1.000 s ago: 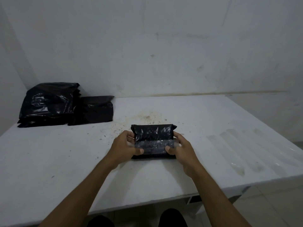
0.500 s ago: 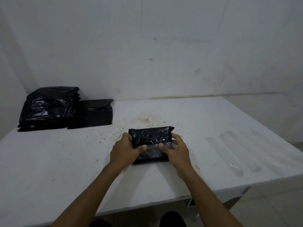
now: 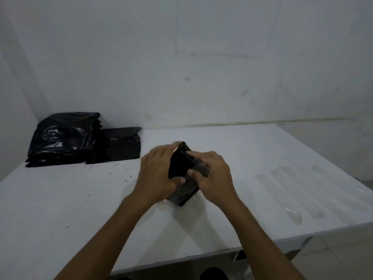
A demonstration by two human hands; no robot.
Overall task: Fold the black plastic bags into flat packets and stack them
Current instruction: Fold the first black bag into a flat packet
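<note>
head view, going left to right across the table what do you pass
pile of black bags → smaller black folded stack beside it → left hand → black packet that both hands grip → right hand → shiny streaks on the white table

Left hand (image 3: 159,174) and right hand (image 3: 212,174) gripping a half-folded black plastic bag (image 3: 181,164) on a white desk (image 3: 262,158), stack of folded black plastic packets (image 3: 80,138) at far left
</note>
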